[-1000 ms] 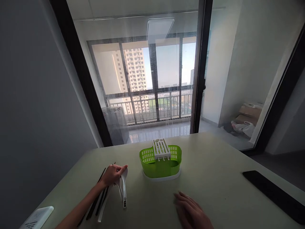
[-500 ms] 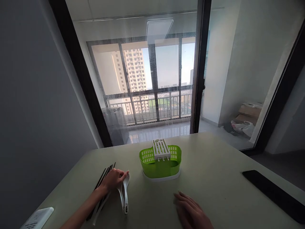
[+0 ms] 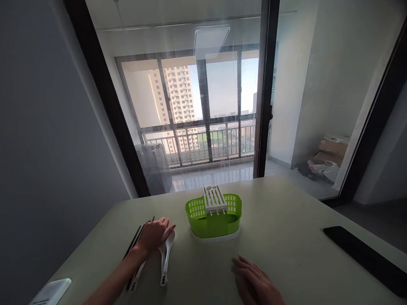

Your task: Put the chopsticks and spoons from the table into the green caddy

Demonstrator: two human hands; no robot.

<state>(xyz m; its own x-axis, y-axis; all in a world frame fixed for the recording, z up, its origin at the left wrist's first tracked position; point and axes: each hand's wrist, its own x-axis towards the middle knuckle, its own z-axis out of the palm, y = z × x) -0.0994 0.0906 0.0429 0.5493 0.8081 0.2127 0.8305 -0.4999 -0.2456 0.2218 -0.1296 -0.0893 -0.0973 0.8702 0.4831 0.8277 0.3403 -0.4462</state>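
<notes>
Head view: white spoons (image 3: 166, 260) lie on the counter (image 3: 280, 241) left of the green basket (image 3: 206, 228); the outer handle, dark-marked near its end, has swung leftward since the previous frame. Left hand (image 3: 155, 236), thumb apart, covers spoons and black chopsticks (image 3: 132, 241), grip cannot be told; right hand (image 3: 256, 281) loosely open, fingers together, low over the counter.

The basket (image 3: 213, 226) is bright green, its walls patterned with a grid of small rectangular holes; its base (image 3: 216, 239) is white. The rack (image 3: 216, 208) is white, striped by long slots. The spoons (image 3: 166, 259) are white with small dark marks on the handles (image 3: 163, 279). The chopsticks (image 3: 132, 243) and the slab (image 3: 365, 256) are black, the worktop (image 3: 276, 237) pale grey-green. The case (image 3: 52, 291) is white with dark print, the wall (image 3: 47, 127) grey.
</notes>
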